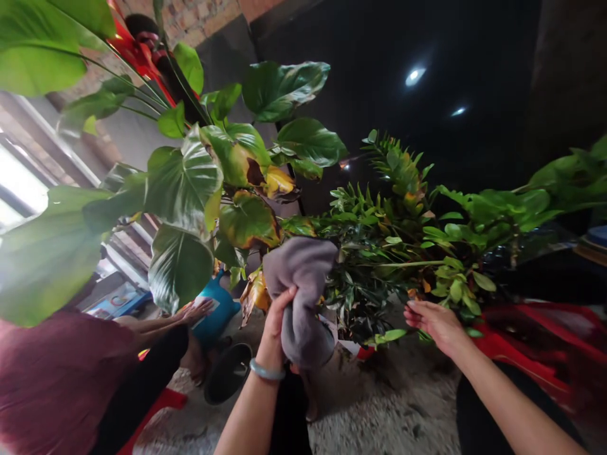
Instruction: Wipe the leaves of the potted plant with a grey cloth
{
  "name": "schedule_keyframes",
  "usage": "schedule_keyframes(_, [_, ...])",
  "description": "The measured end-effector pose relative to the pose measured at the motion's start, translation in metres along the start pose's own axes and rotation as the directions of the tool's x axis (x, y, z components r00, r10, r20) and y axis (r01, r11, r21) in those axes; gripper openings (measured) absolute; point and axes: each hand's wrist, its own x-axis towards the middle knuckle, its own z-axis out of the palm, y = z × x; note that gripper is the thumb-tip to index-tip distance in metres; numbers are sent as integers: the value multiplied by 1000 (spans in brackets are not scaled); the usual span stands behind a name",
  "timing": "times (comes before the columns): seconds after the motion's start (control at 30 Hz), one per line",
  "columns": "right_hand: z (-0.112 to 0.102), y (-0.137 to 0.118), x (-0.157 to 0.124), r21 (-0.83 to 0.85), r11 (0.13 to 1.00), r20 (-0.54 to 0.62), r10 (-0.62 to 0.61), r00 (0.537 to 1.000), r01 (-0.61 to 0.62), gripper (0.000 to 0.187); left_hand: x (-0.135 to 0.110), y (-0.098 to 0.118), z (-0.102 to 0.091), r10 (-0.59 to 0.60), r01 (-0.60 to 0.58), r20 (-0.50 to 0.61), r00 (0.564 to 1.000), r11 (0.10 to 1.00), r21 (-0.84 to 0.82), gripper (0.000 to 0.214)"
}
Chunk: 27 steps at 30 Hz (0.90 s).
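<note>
A bunched grey cloth (303, 303) is gripped in my left hand (275, 325), thumb on top, in front of the plants at the middle of the view. My right hand (437, 323) reaches in from the right, its thumb and fingertips pressed together beside a small brown, withered leaf (413, 294). What lies between those fingertips, if anything, is too small to make out. Low green foliage (455, 291) surrounds the right fingertips. Left of the cloth stand large-leaved plants (183, 183), some leaves yellowed with brown edges (251, 221).
At left a person in a maroon shirt (52, 379) sits with a hand by a blue watering can (215, 309). A black bucket (230, 373) stands on the rough floor (370, 411). A red plastic chair (521, 347) is at right. Behind the plants rises a dark glossy panel (403, 120).
</note>
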Motion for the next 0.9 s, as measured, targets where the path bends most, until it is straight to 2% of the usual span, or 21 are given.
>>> schedule_keyframes(0.03, [1, 0, 1, 5, 1000, -3, -8, 1000, 8, 19, 7, 4, 6, 34, -35, -45, 998, 999, -37, 22])
schedule_keyframes(0.1, [4, 0, 0, 15, 999, -4, -30, 1000, 30, 22, 15, -10, 12, 4, -6, -56, 998, 1000, -29, 23])
schedule_keyframes(0.17, [7, -1, -1, 23, 998, 4, -54, 999, 54, 24, 11, -45, 8, -114, 111, 28, 993, 990, 82, 32])
schedule_keyframes(0.2, [8, -1, -2, 23, 998, 12, -63, 998, 63, 25, 5, -65, 3, -158, 142, 111, 981, 979, 144, 40])
schedule_keyframes(0.27, [9, -1, -4, 15, 997, 36, -72, 997, 72, 26, -11, -94, -10, -262, 191, 250, 932, 942, 277, 43])
schedule_keyframes(0.3, [9, -1, -5, 8, 997, 53, -71, 996, 71, 26, -18, -99, -15, -295, 197, 297, 908, 927, 319, 43])
schedule_keyframes(0.37, [9, -1, -7, -8, 998, 95, -62, 994, 63, 26, -28, -87, -19, -299, 173, 333, 894, 917, 358, 40])
schedule_keyframes(0.47, [11, -1, -10, -17, 999, 145, -47, 988, 50, 28, -19, -34, -3, -143, 73, 266, 953, 964, 257, 36])
schedule_keyframes(0.53, [14, -3, -11, -13, 999, 156, -43, 987, 45, 30, 0, -4, 16, 4, -12, 121, 993, 998, 67, 31])
schedule_keyframes(0.6, [18, -5, -13, -4, 999, 167, -35, 985, 36, 32, 16, 3, 32, 54, -55, -15, 998, 996, -71, 24])
schedule_keyframes(0.67, [20, -7, -16, 2, 1000, 189, -20, 982, 20, 33, 20, -17, 37, 0, -7, -66, 998, 994, -107, 18])
schedule_keyframes(0.73, [20, -8, -17, 2, 1000, 205, 0, 979, 0, 30, 10, -55, 27, -133, 131, -31, 991, 989, -63, 17])
schedule_keyframes(0.77, [19, -8, -17, 1, 1000, 207, 8, 978, -8, 28, 0, -74, 19, -244, 244, 1, 970, 970, -18, 20])
schedule_keyframes(0.8, [18, -8, -17, 1, 1000, 205, 13, 979, -14, 26, -10, -91, 9, -361, 359, 56, 931, 932, 45, 24])
schedule_keyframes(0.87, [15, -9, -16, 0, 1000, 197, 26, 980, -27, 25, -30, -107, -6, -436, 425, 142, 889, 899, 102, 34])
schedule_keyframes(0.9, [14, -9, -16, 2, 999, 194, 31, 981, -32, 25, -35, -105, -9, -433, 421, 167, 886, 901, 106, 37])
